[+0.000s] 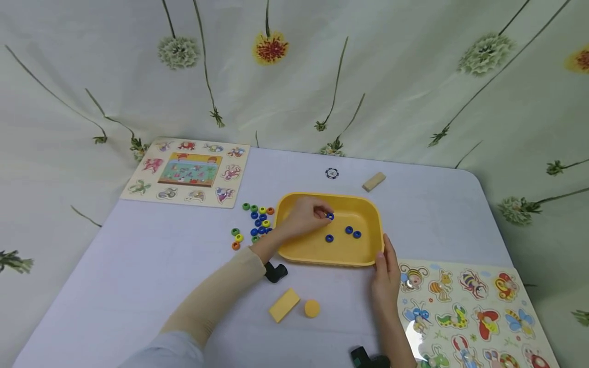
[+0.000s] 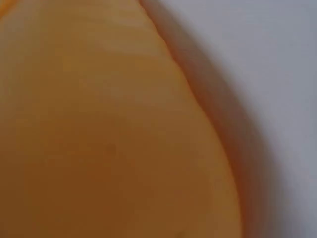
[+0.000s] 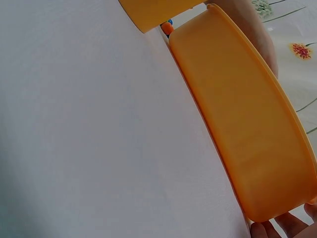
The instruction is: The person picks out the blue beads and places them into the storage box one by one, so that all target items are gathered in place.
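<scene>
My left hand (image 1: 306, 217) reaches over the yellow tray (image 1: 299, 254) and pinches a blue ring-shaped bead (image 1: 330, 216) between thumb and fingertips. Several more blue beads (image 1: 329, 238) lie on the tray's floor. My right hand (image 1: 386, 278) grips the tray at its near right corner, thumb at the front wall and fingers along the right side. In the right wrist view, the tray's outer wall (image 3: 237, 109) shows large, with right fingertips (image 3: 290, 224) against its lower end. Skin fills most of the left wrist view, hiding the bead there.
Loose coloured beads (image 1: 262, 223) lie left of the tray. Picture puzzle boards stand at the back left (image 1: 241, 176) and front right (image 1: 453, 301). A yellow block (image 1: 284, 305) and round piece (image 1: 312, 308) lie in front; a poker chip (image 1: 332, 174) and wooden block (image 1: 374, 182) behind.
</scene>
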Available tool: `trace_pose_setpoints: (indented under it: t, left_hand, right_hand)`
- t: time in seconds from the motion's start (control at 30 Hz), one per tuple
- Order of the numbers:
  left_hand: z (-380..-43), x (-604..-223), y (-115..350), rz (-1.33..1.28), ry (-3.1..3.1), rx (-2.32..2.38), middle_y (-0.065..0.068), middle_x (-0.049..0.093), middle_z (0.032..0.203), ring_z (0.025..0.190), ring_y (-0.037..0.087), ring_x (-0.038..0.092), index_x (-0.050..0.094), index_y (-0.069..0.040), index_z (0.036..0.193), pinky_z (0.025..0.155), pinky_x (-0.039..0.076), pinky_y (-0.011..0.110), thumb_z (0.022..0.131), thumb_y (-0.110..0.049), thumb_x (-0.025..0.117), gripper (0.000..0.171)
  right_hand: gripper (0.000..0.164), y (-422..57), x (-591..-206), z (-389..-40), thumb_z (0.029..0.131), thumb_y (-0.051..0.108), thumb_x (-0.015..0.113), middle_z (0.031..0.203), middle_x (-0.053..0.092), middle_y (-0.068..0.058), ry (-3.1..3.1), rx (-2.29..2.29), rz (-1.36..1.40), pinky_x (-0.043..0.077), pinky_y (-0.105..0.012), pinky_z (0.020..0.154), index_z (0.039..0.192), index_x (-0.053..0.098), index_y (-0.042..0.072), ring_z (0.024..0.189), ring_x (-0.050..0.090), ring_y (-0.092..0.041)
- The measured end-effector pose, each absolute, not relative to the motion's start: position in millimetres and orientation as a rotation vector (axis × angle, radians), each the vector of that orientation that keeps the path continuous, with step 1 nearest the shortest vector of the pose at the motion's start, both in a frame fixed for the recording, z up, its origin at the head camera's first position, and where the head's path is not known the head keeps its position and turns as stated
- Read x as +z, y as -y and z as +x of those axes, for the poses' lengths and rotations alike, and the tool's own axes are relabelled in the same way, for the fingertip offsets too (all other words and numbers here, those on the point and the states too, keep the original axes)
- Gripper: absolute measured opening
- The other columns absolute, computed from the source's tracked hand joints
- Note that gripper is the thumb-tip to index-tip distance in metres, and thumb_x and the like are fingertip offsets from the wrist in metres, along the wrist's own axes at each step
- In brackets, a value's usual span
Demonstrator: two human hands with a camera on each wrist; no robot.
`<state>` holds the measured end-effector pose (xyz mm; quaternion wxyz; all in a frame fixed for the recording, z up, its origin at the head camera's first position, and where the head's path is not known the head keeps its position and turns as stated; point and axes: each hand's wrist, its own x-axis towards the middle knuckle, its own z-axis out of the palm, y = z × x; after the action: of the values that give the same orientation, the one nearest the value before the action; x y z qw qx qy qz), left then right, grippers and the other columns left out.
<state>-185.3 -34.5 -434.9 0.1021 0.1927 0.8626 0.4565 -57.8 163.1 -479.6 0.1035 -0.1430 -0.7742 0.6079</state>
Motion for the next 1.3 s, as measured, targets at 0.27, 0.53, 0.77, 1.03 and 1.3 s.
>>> trace_pose_setpoints:
  t: [0.27,0.53,0.77,1.03,1.3]
  left_hand:
    - [-197,-451,9,0.683,-2.580,1.196,-0.004,0.062,0.075,0.067,0.005,0.054,0.067,-0.010,0.088,0.062,0.045,0.015,0.073,-0.013,0.070,0.015]
    - [-195,-452,0,0.706,-2.605,1.052,-0.003,0.064,0.080,0.069,0.005,0.055,0.068,-0.009,0.090,0.064,0.045,0.014,0.074,-0.011,0.068,0.016]
    - [-190,-446,1,0.722,-2.642,0.973,-0.002,0.062,0.085,0.075,0.007,0.053,0.067,-0.010,0.094,0.069,0.044,0.017,0.076,-0.014,0.066,0.019]
    - [-176,-432,8,0.815,-2.739,1.054,-0.006,0.059,0.090,0.079,0.005,0.052,0.066,-0.015,0.099,0.069,0.044,0.016,0.078,-0.023,0.066,0.022]
    - [-139,-408,46,0.949,-2.815,1.428,-0.004,0.061,0.096,0.081,0.010,0.056,0.066,-0.014,0.097,0.069,0.047,0.019,0.077,-0.022,0.067,0.022]
  right_hand:
    - [0.040,-164,-480,-55,0.095,0.033,0.034,0.137,0.034,0.019,2.259,1.810,-0.403,0.030,-0.010,0.096,0.135,0.033,0.032,0.127,0.030,-0.002]
    - [0.040,-164,-481,-52,0.095,0.032,0.035,0.138,0.034,0.016,2.208,1.854,-0.365,0.032,-0.009,0.094,0.135,0.034,0.032,0.127,0.032,-0.004]
    - [0.041,-163,-479,-54,0.095,0.032,0.034,0.138,0.034,0.017,2.224,1.824,-0.372,0.030,-0.008,0.095,0.136,0.033,0.028,0.128,0.031,-0.003]
    - [0.040,-164,-481,-56,0.095,0.032,0.034,0.138,0.034,0.017,2.224,1.832,-0.371,0.031,-0.008,0.095,0.136,0.033,0.030,0.127,0.031,-0.003]
    - [0.041,-163,-481,-57,0.095,0.033,0.034,0.137,0.034,0.019,2.235,1.833,-0.376,0.031,-0.008,0.095,0.136,0.033,0.030,0.127,0.031,-0.002]
